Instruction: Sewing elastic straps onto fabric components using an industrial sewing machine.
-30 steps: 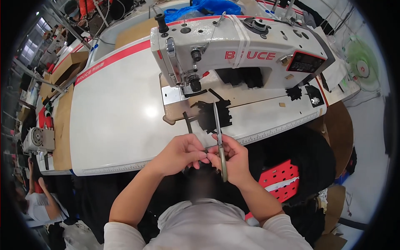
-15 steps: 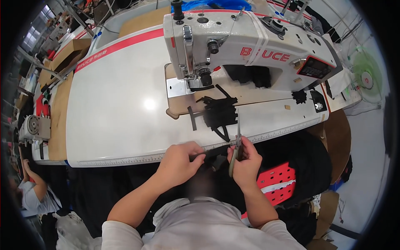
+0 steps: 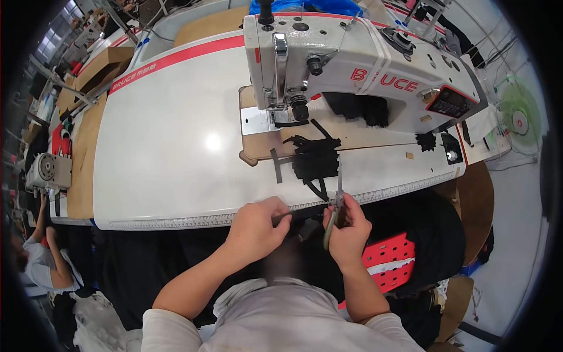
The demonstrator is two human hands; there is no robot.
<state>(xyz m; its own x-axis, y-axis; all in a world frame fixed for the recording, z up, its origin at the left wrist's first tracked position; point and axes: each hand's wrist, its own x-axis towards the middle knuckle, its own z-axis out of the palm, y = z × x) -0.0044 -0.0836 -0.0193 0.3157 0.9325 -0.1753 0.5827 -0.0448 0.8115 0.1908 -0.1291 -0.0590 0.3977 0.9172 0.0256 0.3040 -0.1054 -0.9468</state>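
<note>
My left hand (image 3: 255,229) pinches a narrow black fabric strip (image 3: 302,212) at the table's front edge, stretched toward my right hand. My right hand (image 3: 349,234) grips scissors (image 3: 331,226) with blades pointing up and away from me, beside the strip's right end. A pile of black cut pieces (image 3: 315,164) lies just beyond the scissors, with loose strips around it. Behind them stands a white industrial sewing machine (image 3: 281,47) on a white tabletop (image 3: 164,152) with a measuring rule along its front.
A wooden side surface (image 3: 85,170) and another machine (image 3: 50,173) are at left, where a co-worker (image 3: 50,264) reaches forward. Below right are black fabric (image 3: 434,229) and a red perforated piece (image 3: 393,246). A green fan (image 3: 519,123) stands right.
My hands have spread apart, with the black strip stretched between them. The scissors have shifted to the right, and the whole view has shifted slightly.
</note>
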